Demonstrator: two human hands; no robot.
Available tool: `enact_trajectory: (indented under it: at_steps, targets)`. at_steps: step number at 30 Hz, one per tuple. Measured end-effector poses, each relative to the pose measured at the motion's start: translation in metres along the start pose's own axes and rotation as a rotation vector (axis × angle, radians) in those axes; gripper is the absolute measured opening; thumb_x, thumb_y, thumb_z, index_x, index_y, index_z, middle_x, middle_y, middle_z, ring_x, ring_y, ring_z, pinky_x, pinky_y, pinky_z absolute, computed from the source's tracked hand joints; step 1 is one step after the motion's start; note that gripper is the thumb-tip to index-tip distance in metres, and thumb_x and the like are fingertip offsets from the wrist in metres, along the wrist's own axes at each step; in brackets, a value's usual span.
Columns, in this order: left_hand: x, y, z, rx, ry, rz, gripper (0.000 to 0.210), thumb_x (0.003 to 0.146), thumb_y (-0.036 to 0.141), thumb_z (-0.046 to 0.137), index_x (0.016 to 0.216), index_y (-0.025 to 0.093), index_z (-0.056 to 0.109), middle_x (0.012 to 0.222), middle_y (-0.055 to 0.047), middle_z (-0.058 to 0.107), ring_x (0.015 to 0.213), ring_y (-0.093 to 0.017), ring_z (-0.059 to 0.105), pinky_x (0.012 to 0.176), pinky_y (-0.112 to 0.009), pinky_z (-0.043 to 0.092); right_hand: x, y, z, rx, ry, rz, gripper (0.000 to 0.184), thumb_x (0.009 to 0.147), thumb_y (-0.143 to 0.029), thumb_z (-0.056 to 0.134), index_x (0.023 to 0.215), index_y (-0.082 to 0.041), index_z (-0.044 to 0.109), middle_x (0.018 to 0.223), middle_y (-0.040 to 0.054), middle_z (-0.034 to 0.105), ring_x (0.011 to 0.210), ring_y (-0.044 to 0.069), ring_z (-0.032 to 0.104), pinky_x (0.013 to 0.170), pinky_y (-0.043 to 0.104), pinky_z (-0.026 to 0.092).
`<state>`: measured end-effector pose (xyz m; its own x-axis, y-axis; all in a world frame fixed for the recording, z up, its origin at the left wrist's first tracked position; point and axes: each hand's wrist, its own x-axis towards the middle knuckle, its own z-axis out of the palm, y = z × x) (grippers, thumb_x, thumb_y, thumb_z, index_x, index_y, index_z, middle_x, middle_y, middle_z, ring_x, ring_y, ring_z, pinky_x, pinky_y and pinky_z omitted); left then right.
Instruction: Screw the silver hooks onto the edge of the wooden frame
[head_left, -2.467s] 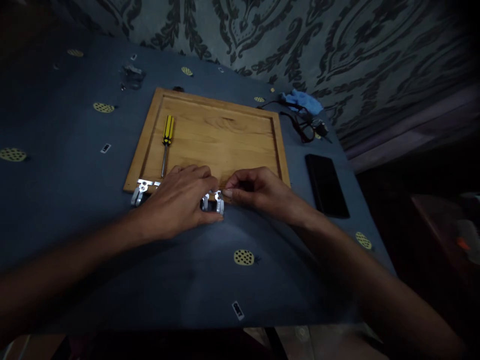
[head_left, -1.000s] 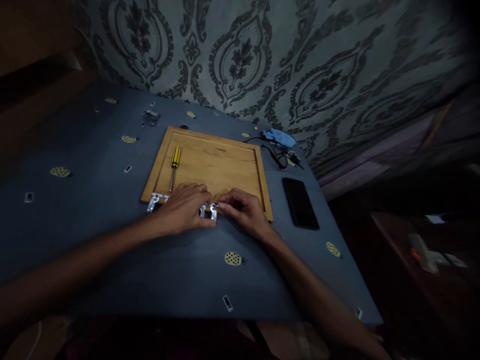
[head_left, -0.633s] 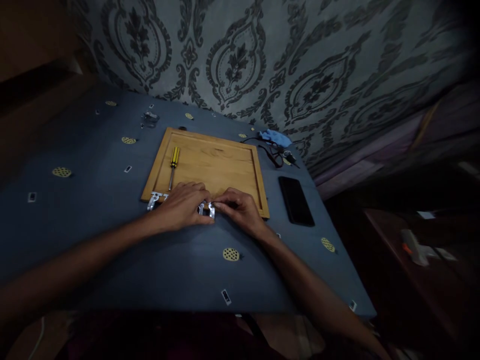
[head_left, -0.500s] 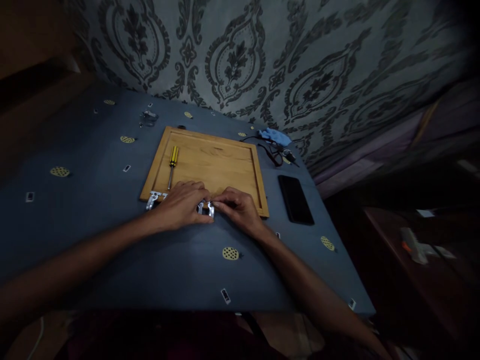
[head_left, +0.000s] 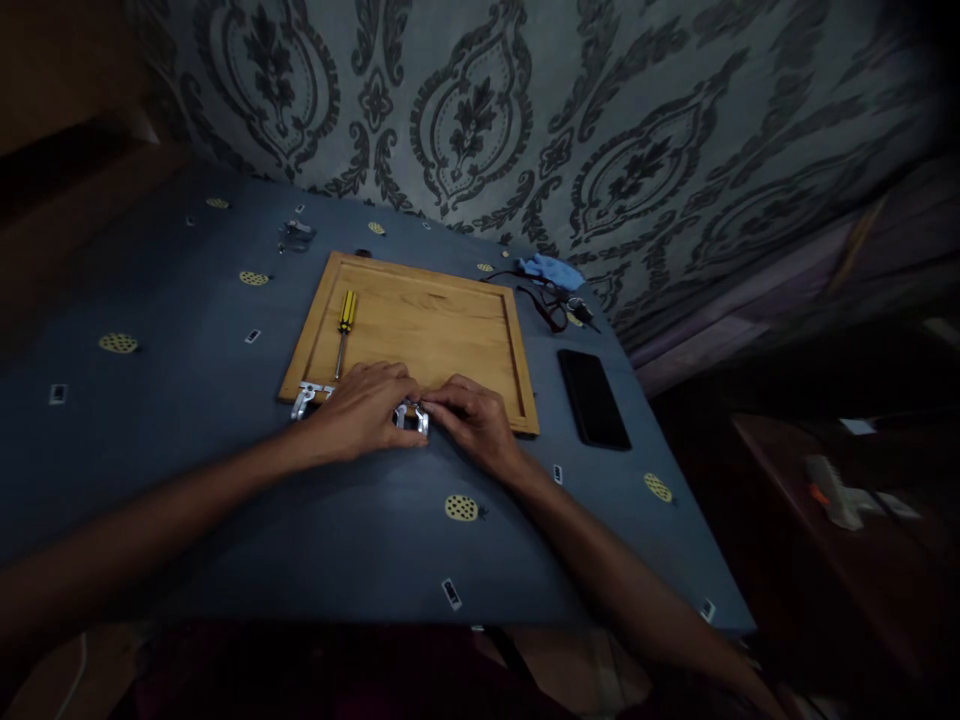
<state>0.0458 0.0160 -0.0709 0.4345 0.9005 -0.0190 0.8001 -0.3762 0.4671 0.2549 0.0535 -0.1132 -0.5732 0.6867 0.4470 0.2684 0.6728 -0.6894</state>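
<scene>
A framed wooden panel (head_left: 442, 328) lies flat on the table. At its near edge a silver metal hinge (head_left: 412, 420) is gripped by my left hand (head_left: 367, 408), thumb on the near side and fingers over the panel. My right hand (head_left: 474, 415) pinches thumb and forefinger at that hinge's right side; whatever sits between those fingertips is too small to make out. Another silver hinge (head_left: 302, 398) is at the panel's near left corner, partly covered by my left hand. A yellow and black screwdriver (head_left: 346, 320) rests on the panel's left part.
Right of the panel lies a black phone (head_left: 594, 400). Behind it are eyeglasses (head_left: 551, 310), a blue cloth (head_left: 551, 271) and what look like keys (head_left: 577, 308). Small clear and metallic items (head_left: 297, 235) sit at the back left of the blue table cover (head_left: 187, 420). A patterned wall rises behind.
Both hands stay at the hinge, with only a very slight shift of the right fingers. The camera view has moved a little.
</scene>
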Motion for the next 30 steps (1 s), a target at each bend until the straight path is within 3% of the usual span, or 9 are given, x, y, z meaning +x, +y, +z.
enact_trajectory:
  at_steps: [5, 9, 18, 30]
  targets:
    - [0.000, 0.002, -0.002, -0.001, -0.016, -0.019, 0.037, 0.081, 0.046, 0.081, 0.104, 0.020, 0.069, 0.106, -0.005, 0.066, 0.104, -0.027, 0.063, 0.090, -0.040, 0.044, 0.000, -0.001, -0.006, 0.026, -0.041, 0.009, 0.017, 0.097, -0.035, 0.067, 0.100, -0.023, 0.078, 0.085, 0.0042, 0.073, 0.077, 0.016, 0.069, 0.068, 0.028, 0.054]
    - [-0.001, 0.003, -0.003, -0.001, -0.016, -0.028, 0.036, 0.081, 0.044, 0.081, 0.106, 0.021, 0.068, 0.107, -0.005, 0.066, 0.105, -0.027, 0.062, 0.091, -0.040, 0.044, 0.002, -0.001, -0.010, 0.028, -0.051, 0.033, 0.020, 0.094, -0.038, 0.071, 0.105, -0.022, 0.077, 0.079, 0.0018, 0.068, 0.069, 0.014, 0.063, 0.062, 0.026, 0.051]
    - [0.000, 0.004, -0.006, -0.009, -0.036, -0.031, 0.036, 0.083, 0.045, 0.079, 0.106, 0.020, 0.068, 0.107, -0.005, 0.066, 0.106, -0.027, 0.061, 0.092, -0.040, 0.043, 0.002, -0.004, -0.013, 0.034, -0.055, 0.068, 0.011, 0.094, -0.032, 0.071, 0.091, -0.023, 0.077, 0.085, 0.0030, 0.068, 0.073, 0.014, 0.062, 0.064, 0.028, 0.050]
    - [0.000, 0.004, -0.006, -0.007, -0.041, -0.039, 0.036, 0.083, 0.045, 0.079, 0.107, 0.019, 0.069, 0.108, -0.005, 0.066, 0.106, -0.028, 0.061, 0.092, -0.040, 0.043, 0.002, -0.004, -0.011, 0.061, -0.041, 0.076, 0.012, 0.094, -0.032, 0.071, 0.089, -0.022, 0.077, 0.085, 0.0032, 0.068, 0.078, 0.015, 0.065, 0.067, 0.028, 0.051]
